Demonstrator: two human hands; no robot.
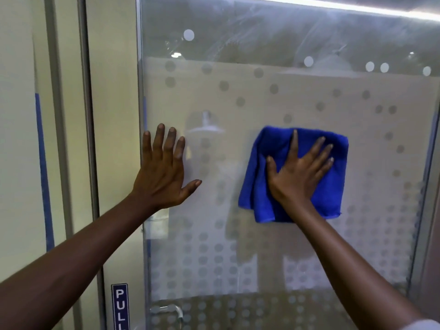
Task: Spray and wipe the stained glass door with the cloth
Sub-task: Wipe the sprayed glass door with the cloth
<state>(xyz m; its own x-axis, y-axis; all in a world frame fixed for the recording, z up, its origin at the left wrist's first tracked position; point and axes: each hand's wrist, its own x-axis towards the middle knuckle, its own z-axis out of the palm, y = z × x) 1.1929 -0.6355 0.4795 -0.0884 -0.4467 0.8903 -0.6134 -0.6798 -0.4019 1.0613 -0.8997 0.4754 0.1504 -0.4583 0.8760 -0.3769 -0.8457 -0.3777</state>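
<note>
The glass door [238,96] fills the view, frosted across its middle with a pattern of dots and streaked with smears on the clear band near the top. A folded blue cloth [266,186] lies flat against the frosted part, right of centre. My right hand [297,172] presses the cloth onto the glass with its fingers spread straight. My left hand [164,170] rests flat on the glass near the door's left edge, fingers straight and pointing up, holding nothing. No spray bottle is in view.
A metal door handle [171,310] sits at the bottom left of the glass. A blue PULL sign [120,306] is stuck on the frame beside it. Left of the door stand a cream wall panel and metal frame posts [88,115]. A metal frame [426,210] bounds the right side.
</note>
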